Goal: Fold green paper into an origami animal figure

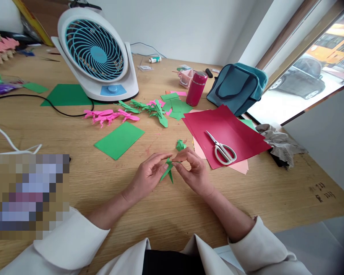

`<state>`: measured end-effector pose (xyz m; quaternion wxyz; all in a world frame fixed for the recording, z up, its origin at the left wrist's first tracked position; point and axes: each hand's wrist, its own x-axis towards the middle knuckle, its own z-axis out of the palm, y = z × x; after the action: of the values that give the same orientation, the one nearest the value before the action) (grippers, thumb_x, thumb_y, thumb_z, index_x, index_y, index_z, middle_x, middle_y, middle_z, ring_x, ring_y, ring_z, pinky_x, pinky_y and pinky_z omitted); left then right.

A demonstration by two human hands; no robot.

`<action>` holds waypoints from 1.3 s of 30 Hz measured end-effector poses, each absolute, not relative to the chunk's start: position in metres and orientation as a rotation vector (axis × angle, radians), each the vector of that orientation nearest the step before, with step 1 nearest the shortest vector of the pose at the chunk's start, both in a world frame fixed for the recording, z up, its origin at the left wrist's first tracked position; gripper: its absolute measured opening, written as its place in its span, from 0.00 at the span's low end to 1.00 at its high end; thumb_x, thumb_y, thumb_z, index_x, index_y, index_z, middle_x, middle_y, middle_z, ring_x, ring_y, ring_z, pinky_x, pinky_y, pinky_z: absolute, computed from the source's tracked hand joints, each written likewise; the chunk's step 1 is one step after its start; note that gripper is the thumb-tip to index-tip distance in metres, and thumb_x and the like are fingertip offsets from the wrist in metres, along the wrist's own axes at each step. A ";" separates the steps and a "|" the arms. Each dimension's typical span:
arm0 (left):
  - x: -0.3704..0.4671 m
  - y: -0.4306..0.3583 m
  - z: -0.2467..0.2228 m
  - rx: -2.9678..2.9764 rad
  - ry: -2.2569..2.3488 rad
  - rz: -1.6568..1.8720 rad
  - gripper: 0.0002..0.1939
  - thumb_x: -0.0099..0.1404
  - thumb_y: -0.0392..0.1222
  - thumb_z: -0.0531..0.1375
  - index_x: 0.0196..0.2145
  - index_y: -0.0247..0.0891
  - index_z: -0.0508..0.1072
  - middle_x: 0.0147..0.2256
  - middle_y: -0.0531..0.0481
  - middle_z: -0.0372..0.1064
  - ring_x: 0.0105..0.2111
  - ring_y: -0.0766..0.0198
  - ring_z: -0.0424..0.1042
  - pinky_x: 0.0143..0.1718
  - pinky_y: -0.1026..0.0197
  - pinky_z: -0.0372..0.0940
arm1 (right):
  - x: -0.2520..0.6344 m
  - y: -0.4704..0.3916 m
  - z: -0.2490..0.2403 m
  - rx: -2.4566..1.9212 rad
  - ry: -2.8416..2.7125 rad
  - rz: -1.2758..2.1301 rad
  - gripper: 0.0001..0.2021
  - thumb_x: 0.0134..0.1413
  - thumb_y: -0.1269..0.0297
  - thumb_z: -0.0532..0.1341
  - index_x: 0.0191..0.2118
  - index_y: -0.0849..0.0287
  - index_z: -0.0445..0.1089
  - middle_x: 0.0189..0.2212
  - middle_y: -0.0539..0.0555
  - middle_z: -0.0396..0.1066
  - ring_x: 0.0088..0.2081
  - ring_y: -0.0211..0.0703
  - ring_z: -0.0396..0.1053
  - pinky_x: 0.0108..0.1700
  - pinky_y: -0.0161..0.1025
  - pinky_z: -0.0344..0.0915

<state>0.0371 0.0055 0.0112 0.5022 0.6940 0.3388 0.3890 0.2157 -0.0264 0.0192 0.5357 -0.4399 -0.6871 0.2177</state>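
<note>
Between my two hands is a small folded green paper figure [167, 172], with narrow pointed ends hanging down. My left hand [150, 172] pinches it from the left with thumb and fingers. From the right, my right hand [193, 171] grips its upper part between thumb and forefinger. Part of the figure is hidden behind the fingertips. Just beyond my right hand lies another folded green paper piece [180, 145]. A stack of green paper [119, 140] rests to the left, and scissors [222, 149] lie on red paper sheets [232, 131] to the right.
Finished-looking pink folded figures [110, 115] and green folded figures [149, 108] lie before a white fan [96, 53]. Farther right stand a red flask [197, 88] and a blue bag [237, 88]. A black cable [57, 111] crosses the table's left side. Crumpled grey cloth [278, 143] lies far right.
</note>
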 end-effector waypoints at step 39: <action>0.034 0.012 -0.001 1.569 0.951 0.977 0.09 0.66 0.45 0.60 0.33 0.37 0.71 0.31 0.52 0.71 0.31 0.67 0.71 0.32 0.67 0.66 | 0.209 -0.034 0.017 -0.927 -1.983 0.416 0.11 0.64 0.73 0.56 0.49 0.55 0.68 0.39 0.57 0.69 0.42 0.43 0.70 0.43 0.42 0.71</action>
<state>0.0337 0.0122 -0.0012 0.5068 0.6506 0.3946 0.4053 0.2092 -0.0340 0.0169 0.4411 -0.3733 -0.7987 0.1677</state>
